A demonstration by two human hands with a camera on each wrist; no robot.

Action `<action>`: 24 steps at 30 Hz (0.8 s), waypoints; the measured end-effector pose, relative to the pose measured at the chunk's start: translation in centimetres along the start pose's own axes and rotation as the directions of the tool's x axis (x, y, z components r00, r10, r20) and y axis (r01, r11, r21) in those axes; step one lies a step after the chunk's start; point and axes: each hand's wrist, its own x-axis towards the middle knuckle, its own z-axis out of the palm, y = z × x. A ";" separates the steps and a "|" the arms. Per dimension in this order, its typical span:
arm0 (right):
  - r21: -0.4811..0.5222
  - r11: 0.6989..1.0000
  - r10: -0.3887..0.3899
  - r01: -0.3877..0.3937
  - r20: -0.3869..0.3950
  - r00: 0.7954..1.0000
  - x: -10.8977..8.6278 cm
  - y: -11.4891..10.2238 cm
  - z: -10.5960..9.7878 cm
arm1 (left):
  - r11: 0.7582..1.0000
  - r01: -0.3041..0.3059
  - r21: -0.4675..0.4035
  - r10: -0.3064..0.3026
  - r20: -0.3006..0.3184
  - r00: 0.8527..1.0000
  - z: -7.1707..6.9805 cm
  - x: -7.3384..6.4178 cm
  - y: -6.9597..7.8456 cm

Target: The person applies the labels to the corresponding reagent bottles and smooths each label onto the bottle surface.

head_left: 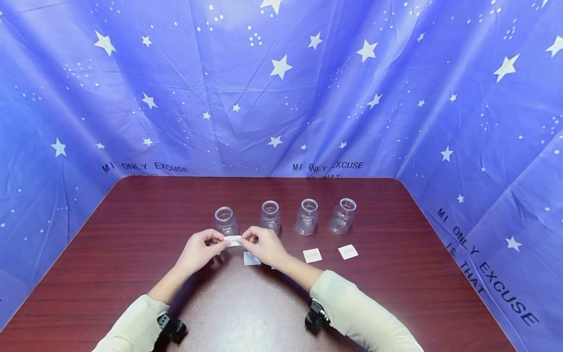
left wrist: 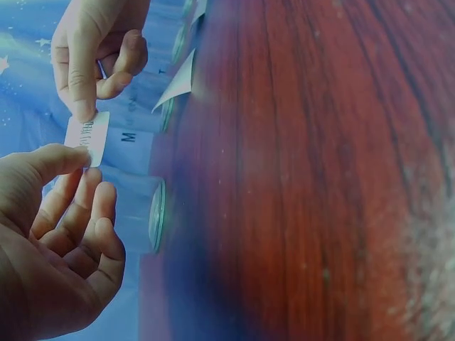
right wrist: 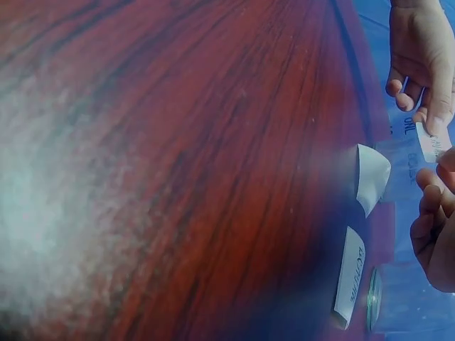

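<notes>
The left hand (head_left: pixel 198 252) pinches 1 end of a small white paper label (head_left: pixel 233 241), and the right hand (head_left: pixel 266 246) pinches the other end, so it is held between them just in front of the leftmost clear glass jar (head_left: pixel 227 226). In both grips the thumb and fingertips are closed on the paper; in the left wrist view the left hand's other fingers are loosely bent. Dark lettering runs across the label, too small and blurred to read.

3 more glass jars, the second (head_left: pixel 270 217), third (head_left: pixel 307 220) and fourth (head_left: pixel 342 217), stand upright to the right, with no lids on. In front of the third and fourth lie 2 white labels, 1 nearer the middle (head_left: pixel 313 256) and 1 at the far right (head_left: pixel 348 252), each bearing faint writing I cannot make out. A bluish-grey paper piece (head_left: pixel 251 259) lies on the reddish-brown wood-grain table (head_left: pixel 154 210), beside the right hand.

The blue star-print curtain (head_left: pixel 228 58) reads "MI ONLY EXCUSE" in black capitals in 3 places, with "IS THAT" under the one on the right.
</notes>
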 end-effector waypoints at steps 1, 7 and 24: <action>-0.005 1.000 0.004 -0.004 0.000 1.000 0.1 0.0 0.1 | 1.000 0.002 -0.001 -0.002 0.001 1.000 0.0 0.0 -0.1; -0.029 0.999 0.024 -0.024 0.003 1.000 0.6 0.0 0.5 | 1.000 0.018 -0.003 -0.018 -0.003 1.000 -0.4 0.0 -0.1; -0.101 0.994 0.044 -0.045 -0.015 0.999 1.6 0.1 1.9 | 0.998 0.068 -0.011 -0.068 -0.014 0.998 -1.3 0.0 -0.6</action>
